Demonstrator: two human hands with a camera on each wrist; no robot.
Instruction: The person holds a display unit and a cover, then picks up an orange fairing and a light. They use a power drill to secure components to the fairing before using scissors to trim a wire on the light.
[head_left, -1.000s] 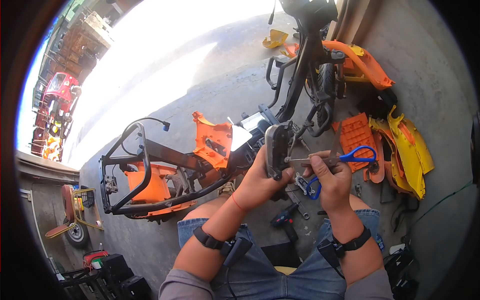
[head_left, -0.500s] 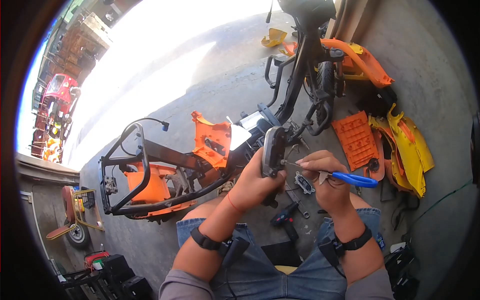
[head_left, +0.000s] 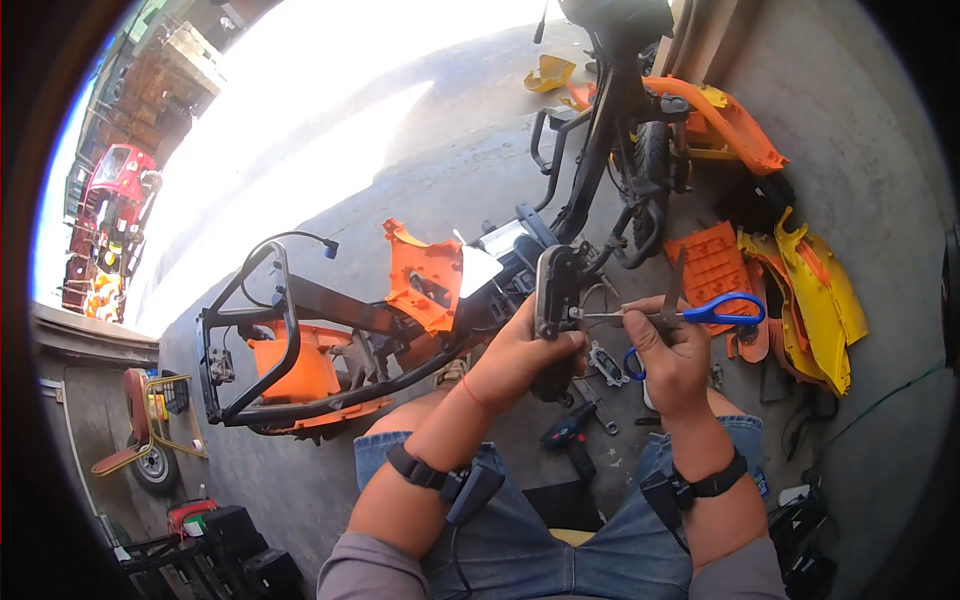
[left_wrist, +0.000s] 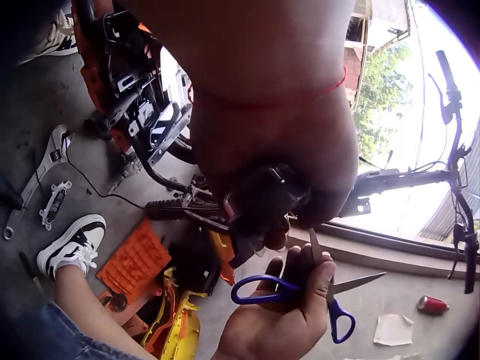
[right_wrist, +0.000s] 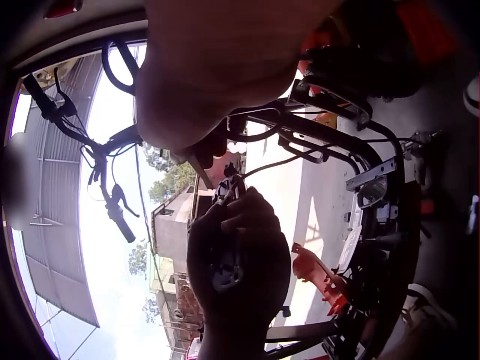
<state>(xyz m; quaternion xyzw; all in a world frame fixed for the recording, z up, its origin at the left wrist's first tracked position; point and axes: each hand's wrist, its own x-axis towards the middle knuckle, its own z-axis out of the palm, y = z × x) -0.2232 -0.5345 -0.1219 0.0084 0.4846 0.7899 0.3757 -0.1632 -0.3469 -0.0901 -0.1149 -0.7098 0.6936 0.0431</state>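
Note:
In the head view the left hand grips a dark, elongated part held upright. The right hand holds blue-handled scissors with the blades spread; one blade points left and its tip is at the part's lower side, by a small metal fitting. In the left wrist view the scissors lie across the fingers of the right hand, and the dark part is in the left hand. The right wrist view is dim; the left hand shows there around the part.
A stripped scooter frame with an orange panel stands ahead. Orange and yellow panels lie on the right. A drill, a wrench and a metal piece are on the floor between the legs.
The right hand has turned; the scissors, seen closed or edge-on half a second ago, show spread blades again. The left hand has tilted the dark part slightly.

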